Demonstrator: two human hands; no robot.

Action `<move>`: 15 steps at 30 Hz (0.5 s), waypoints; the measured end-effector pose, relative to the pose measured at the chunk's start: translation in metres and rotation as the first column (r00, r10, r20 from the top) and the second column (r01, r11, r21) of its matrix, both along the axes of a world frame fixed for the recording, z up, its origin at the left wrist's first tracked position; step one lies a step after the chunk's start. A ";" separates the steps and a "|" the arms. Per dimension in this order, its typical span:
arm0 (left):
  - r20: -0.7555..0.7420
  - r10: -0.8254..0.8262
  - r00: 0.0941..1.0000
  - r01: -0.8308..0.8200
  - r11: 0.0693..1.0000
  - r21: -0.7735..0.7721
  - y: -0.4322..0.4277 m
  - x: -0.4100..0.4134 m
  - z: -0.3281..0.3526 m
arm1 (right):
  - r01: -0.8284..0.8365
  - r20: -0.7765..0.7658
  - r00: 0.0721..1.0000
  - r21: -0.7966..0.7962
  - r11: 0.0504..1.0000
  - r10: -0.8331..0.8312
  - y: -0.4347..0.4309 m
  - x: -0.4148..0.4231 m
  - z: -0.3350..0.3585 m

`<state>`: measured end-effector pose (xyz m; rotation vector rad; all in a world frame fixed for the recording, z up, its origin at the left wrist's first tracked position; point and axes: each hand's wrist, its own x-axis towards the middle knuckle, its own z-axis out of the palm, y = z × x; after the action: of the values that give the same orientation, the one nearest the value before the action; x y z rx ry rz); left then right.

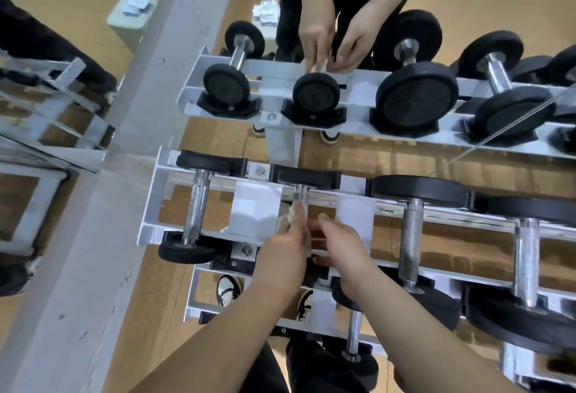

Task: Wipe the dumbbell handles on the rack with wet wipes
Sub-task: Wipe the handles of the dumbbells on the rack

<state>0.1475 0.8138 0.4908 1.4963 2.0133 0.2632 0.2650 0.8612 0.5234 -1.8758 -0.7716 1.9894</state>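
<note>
A white dumbbell rack stands against a mirror, with black-ended dumbbells lying across its rails. Both my hands are at the second dumbbell from the left on the top tier, whose chrome handle shows just beyond my fingers. My left hand pinches a crumpled white wet wipe against the left side of that handle. My right hand is close beside it, its fingers curled in toward the wipe around the near part of the handle, which is hidden. The mirror shows both hands on the wipe.
The leftmost dumbbell and two larger ones to the right lie on the same tier. A lower tier holds more dumbbells. The mirror ahead repeats the rack and a white bin. My shoes show below.
</note>
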 end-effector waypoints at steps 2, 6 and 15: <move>-0.151 -0.009 0.988 -0.004 0.996 -0.085 0.006 0.007 -0.007 | 0.001 -0.043 0.999 -0.029 1.000 -0.003 -0.002 -0.001 -0.001; -0.175 0.099 0.980 -0.132 0.974 -0.187 0.046 0.011 -0.009 | -0.054 -0.117 0.992 -0.039 0.998 0.049 -0.005 -0.006 -0.007; 0.077 0.106 0.991 -0.091 0.980 -0.176 0.044 0.010 0.012 | 0.052 -0.028 0.998 0.029 0.998 -0.051 -0.015 0.000 -0.003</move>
<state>0.1577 0.8575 0.5031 1.2602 1.9901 0.1849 0.2646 0.8466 0.5205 -1.8296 -0.7342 1.9572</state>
